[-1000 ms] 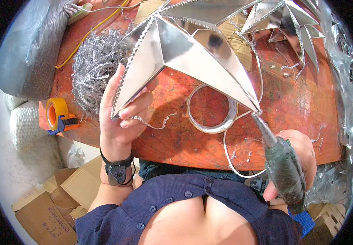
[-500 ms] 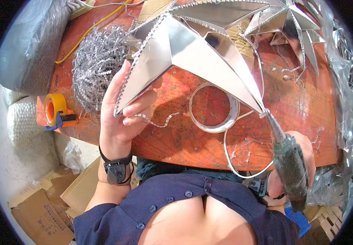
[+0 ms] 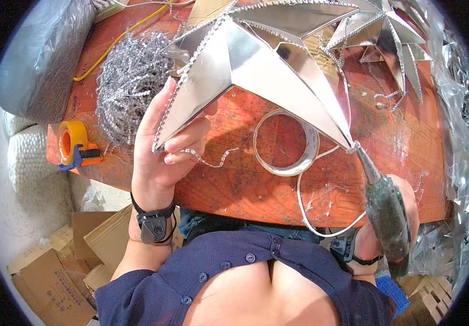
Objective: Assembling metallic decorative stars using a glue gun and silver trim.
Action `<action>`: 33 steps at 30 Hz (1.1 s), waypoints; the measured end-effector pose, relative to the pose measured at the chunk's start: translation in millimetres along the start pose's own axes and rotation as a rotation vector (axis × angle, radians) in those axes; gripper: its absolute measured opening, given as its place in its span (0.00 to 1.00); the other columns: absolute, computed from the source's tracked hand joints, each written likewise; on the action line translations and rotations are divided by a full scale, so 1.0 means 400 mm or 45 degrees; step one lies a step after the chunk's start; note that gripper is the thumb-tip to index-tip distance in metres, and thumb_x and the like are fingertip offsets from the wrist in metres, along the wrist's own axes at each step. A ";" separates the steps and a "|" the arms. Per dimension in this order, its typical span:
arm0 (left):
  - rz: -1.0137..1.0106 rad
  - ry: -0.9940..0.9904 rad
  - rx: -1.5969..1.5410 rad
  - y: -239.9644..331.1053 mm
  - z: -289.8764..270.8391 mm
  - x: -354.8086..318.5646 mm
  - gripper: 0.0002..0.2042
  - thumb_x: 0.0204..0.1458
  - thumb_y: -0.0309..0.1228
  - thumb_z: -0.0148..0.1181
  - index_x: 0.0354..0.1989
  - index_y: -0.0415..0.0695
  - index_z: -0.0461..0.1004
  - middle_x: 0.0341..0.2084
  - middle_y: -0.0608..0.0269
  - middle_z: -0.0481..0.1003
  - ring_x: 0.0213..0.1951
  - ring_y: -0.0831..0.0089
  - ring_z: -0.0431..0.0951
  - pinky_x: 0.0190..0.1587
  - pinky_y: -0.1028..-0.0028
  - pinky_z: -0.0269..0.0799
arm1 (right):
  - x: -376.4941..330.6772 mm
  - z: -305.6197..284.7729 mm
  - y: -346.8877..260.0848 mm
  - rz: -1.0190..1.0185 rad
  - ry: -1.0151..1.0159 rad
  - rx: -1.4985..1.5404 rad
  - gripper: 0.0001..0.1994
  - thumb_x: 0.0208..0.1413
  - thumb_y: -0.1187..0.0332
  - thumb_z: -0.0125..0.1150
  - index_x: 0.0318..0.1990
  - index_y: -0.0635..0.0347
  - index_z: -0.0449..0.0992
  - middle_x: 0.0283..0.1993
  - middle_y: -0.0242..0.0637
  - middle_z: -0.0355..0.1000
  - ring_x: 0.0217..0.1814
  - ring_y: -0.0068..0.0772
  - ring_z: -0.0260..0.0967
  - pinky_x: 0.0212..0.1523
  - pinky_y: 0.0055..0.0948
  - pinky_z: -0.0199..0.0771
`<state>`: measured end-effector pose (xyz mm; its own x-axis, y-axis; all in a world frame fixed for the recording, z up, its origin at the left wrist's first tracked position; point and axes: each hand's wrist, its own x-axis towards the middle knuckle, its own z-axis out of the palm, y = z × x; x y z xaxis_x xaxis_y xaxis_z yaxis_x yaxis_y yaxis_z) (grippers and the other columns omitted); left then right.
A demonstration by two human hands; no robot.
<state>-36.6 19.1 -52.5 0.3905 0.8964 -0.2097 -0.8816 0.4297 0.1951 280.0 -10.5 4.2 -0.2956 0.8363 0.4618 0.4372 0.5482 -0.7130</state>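
A mirrored silver star (image 3: 267, 70) is held up over the table, its edges partly trimmed with bead chain. My left hand (image 3: 161, 122) is closed around one of its points, fingers behind and below, and a loose end of bead chain (image 3: 212, 163) dangles beside the fingers. In my right hand (image 3: 403, 198) is a dark, worn glue gun (image 3: 383, 209), its nozzle up against the star's lower right tip. The right fingers are mostly hidden behind the tool. A white cord (image 3: 302, 204) loops to the left of the gun.
A heap of silver bead chain (image 3: 131, 81) lies at the left, near an orange tape dispenser (image 3: 72, 145). A wide tape roll (image 3: 260, 157) rests under the star. Another mirrored star (image 3: 386, 35) stands at the far right, beside clear plastic sheeting (image 3: 454, 119). Cardboard boxes (image 3: 55, 288) sit below left.
Almost nothing differs. The star and the glue gun have shifted very slightly, with the nozzle still at the star's tip.
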 end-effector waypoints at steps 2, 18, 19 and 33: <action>-0.013 -0.034 -0.017 0.000 -0.009 0.004 0.24 0.63 0.45 0.39 0.50 0.31 0.64 0.38 0.50 0.72 0.13 0.87 0.58 0.06 0.89 0.51 | -0.005 0.003 0.006 0.020 -0.021 -0.007 0.11 0.46 0.64 0.64 0.31 0.61 0.71 0.31 0.36 0.72 0.32 0.36 0.69 0.36 0.35 0.70; 0.023 -0.037 0.011 -0.005 0.006 -0.001 0.24 0.63 0.44 0.39 0.54 0.32 0.63 0.39 0.49 0.73 0.13 0.87 0.57 0.07 0.90 0.52 | -0.019 -0.005 0.003 0.006 0.019 0.032 0.12 0.48 0.65 0.61 0.36 0.64 0.73 0.34 0.41 0.73 0.37 0.37 0.70 0.39 0.34 0.71; 0.018 -0.039 0.015 -0.005 0.005 -0.001 0.24 0.63 0.44 0.39 0.54 0.33 0.63 0.39 0.49 0.73 0.13 0.88 0.58 0.07 0.90 0.52 | -0.020 -0.004 0.004 0.000 0.034 0.051 0.12 0.47 0.66 0.61 0.36 0.64 0.73 0.34 0.42 0.73 0.37 0.37 0.70 0.39 0.34 0.71; 0.111 0.127 0.194 -0.025 0.035 -0.011 0.20 0.63 0.42 0.41 0.50 0.37 0.66 0.33 0.54 0.75 0.13 0.87 0.57 0.08 0.89 0.49 | -0.057 -0.012 0.054 0.154 0.422 0.038 0.16 0.50 0.57 0.62 0.34 0.64 0.73 0.30 0.40 0.74 0.31 0.34 0.73 0.36 0.31 0.74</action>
<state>-25.8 12.1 -40.2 0.2796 0.9189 -0.2781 -0.8577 0.3693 0.3578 300.1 -17.7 -19.1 0.0507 0.8552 0.5159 0.4260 0.4487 -0.7857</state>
